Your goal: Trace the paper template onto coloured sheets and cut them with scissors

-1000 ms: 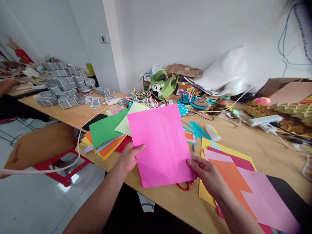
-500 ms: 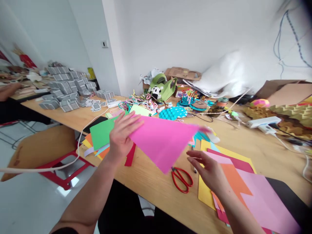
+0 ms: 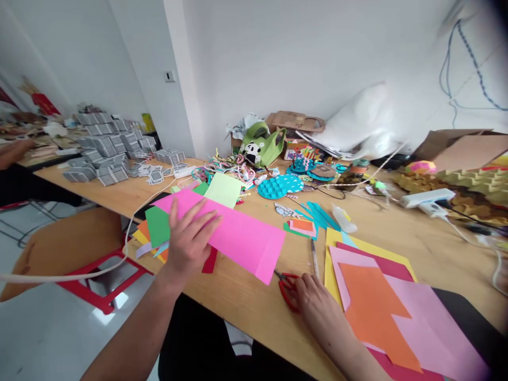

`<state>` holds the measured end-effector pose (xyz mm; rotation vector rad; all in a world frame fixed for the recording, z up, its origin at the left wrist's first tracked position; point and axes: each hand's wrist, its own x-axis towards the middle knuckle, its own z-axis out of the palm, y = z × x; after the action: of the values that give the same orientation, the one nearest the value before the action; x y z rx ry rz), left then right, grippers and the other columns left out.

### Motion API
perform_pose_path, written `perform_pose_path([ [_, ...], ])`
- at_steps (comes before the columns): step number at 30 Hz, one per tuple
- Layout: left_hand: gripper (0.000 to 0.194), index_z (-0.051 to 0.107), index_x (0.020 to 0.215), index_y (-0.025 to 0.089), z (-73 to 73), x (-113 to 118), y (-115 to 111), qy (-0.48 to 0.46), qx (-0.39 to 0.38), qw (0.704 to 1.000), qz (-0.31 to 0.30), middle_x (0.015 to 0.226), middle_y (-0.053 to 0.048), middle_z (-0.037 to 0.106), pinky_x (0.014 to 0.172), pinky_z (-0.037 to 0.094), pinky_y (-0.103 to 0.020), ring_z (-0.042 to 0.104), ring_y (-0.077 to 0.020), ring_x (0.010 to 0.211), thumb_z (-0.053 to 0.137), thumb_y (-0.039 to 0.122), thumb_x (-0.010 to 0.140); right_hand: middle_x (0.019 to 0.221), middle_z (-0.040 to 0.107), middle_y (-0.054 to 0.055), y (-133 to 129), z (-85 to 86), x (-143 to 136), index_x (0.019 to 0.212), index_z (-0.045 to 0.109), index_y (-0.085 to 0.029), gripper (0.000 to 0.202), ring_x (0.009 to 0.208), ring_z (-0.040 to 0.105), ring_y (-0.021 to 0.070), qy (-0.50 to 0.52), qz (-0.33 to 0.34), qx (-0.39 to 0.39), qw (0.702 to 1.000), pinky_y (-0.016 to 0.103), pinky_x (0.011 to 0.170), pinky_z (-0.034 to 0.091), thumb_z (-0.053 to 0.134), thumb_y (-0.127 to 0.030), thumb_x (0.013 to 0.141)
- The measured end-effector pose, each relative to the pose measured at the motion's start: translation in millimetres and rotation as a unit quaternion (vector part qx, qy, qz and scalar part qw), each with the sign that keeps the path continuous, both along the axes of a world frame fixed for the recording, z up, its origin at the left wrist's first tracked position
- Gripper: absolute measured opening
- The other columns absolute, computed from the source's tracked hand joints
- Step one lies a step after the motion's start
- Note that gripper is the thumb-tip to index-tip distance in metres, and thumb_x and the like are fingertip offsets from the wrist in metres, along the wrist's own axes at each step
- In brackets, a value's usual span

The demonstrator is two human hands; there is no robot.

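Bright pink paper [image 3: 246, 235] lies over green paper [image 3: 156, 225] on the left part of the table. My left hand [image 3: 190, 235] rests on the pink sheet with its fingers spread. Red-handled scissors [image 3: 286, 291] lie near the table's front edge, and my right hand [image 3: 315, 296] is on their handles, fingers bent, partly hiding them. A pen [image 3: 315, 256] is just beyond my right hand. Orange paper [image 3: 373, 307] and light pink paper [image 3: 432, 317] are stacked on yellow and red sheets at the right.
Behind are a green panda bag [image 3: 264, 145], blue textured pieces [image 3: 280, 186], a glue bottle [image 3: 344, 219] and a power strip [image 3: 428, 198]. Grey boxes [image 3: 113, 169] are piled at the left. A white cable [image 3: 129, 233] hangs over the table's left edge beside a chair [image 3: 75, 248].
The bright pink paper has come down and left onto the table, uncovering small paper pieces behind. My right hand has moved down and left onto the scissors.
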<state>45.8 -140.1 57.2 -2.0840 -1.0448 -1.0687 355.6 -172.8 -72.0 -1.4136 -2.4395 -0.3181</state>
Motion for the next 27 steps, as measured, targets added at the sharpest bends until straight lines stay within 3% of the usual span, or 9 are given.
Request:
perform_pose_path([
  [3, 0.023, 0.066, 0.096, 0.022, 20.0, -8, -11, -0.031, 0.041, 0.997, 0.058, 0.093, -0.005, 0.071, 0.11, 0.02, -0.06, 0.061, -0.0274, 0.105, 0.054, 0.017, 0.077, 0.069, 0.051, 0.006, 1, -8.2, 1, 0.075, 0.051, -0.02, 0.024, 0.065, 0.051, 0.0206, -0.003, -0.01, 0.01, 1.0, 0.035, 0.065, 0.044, 0.036, -0.018, 0.094],
  [6, 0.015, 0.063, 0.083, 0.021, 35.9, -10, -21, -0.04, 0.052, 0.992, 0.104, 0.075, -0.002, 0.066, 0.106, 0.028, -0.055, 0.062, -0.0221, 0.08, 0.054, 0.014, 0.073, 0.071, 0.052, 0.006, 9, -9.7, 5, 0.076, 0.048, -0.02, 0.023, 0.068, 0.054, 0.0213, 0.011, -0.046, 0.003, 0.999, 0.034, 0.065, 0.043, 0.035, -0.018, 0.094],
  [10, 0.023, 0.059, 0.09, 0.019, 50.6, 4, -33, -0.022, -0.058, 0.99, 0.125, 0.07, -0.002, 0.062, 0.089, 0.044, -0.043, 0.057, -0.0203, 0.073, 0.045, 0.008, 0.075, 0.075, 0.054, 0.008, 29, 8.1, 10, 0.078, 0.048, -0.018, 0.016, 0.073, 0.057, 0.023, 0.011, -0.098, -0.035, 0.995, 0.033, 0.065, 0.042, 0.04, -0.017, 0.092],
  [14, 0.022, 0.057, 0.086, 0.018, 51.4, 31, -33, 0.037, -0.207, 0.971, 0.111, 0.07, -0.004, 0.061, 0.07, 0.045, -0.036, 0.057, -0.0214, 0.071, 0.037, 0.008, 0.081, 0.08, 0.06, 0.012, 55, 34.5, 6, 0.081, 0.053, -0.014, 0.016, 0.079, 0.059, 0.024, -0.043, -0.135, -0.101, 0.985, 0.031, 0.068, 0.04, 0.041, -0.006, 0.086],
  [17, 0.023, 0.057, 0.086, 0.019, 31.3, 53, -13, 0.105, -0.34, 0.931, 0.086, 0.069, -0.004, 0.063, 0.07, 0.045, -0.035, 0.06, -0.0214, 0.071, 0.038, 0.008, 0.081, 0.087, 0.064, 0.015, 76, 47.3, -3, 0.086, 0.057, -0.012, 0.014, 0.085, 0.061, 0.0228, -0.034, -0.113, -0.16, 0.98, 0.029, 0.07, 0.041, 0.043, -0.009, 0.087],
  [23, 0.023, 0.059, 0.094, 0.016, -43.8, 87, 39, 0.161, -0.523, 0.836, 0.045, 0.08, -0.012, 0.068, 0.061, 0.047, -0.033, 0.066, -0.0256, 0.074, 0.043, 0.01, 0.079, 0.099, 0.067, 0.021, 133, 55.5, -23, 0.1, 0.059, -0.006, 0.025, 0.095, 0.065, 0.0257, -0.037, -0.168, -0.239, 0.956, 0.029, 0.073, 0.043, 0.041, -0.021, 0.093],
  [27, 0.025, 0.061, 0.097, 0.015, -69.2, 103, 43, 0.162, -0.526, 0.834, 0.021, 0.087, -0.013, 0.068, 0.068, 0.049, -0.033, 0.066, -0.0246, 0.081, 0.05, 0.01, 0.076, 0.103, 0.067, 0.023, 169, 52.6, -38, 0.102, 0.062, -0.004, 0.029, 0.1, 0.064, 0.0275, -0.027, -0.155, -0.246, 0.956, 0.03, 0.077, 0.044, 0.042, -0.024, 0.093],
])
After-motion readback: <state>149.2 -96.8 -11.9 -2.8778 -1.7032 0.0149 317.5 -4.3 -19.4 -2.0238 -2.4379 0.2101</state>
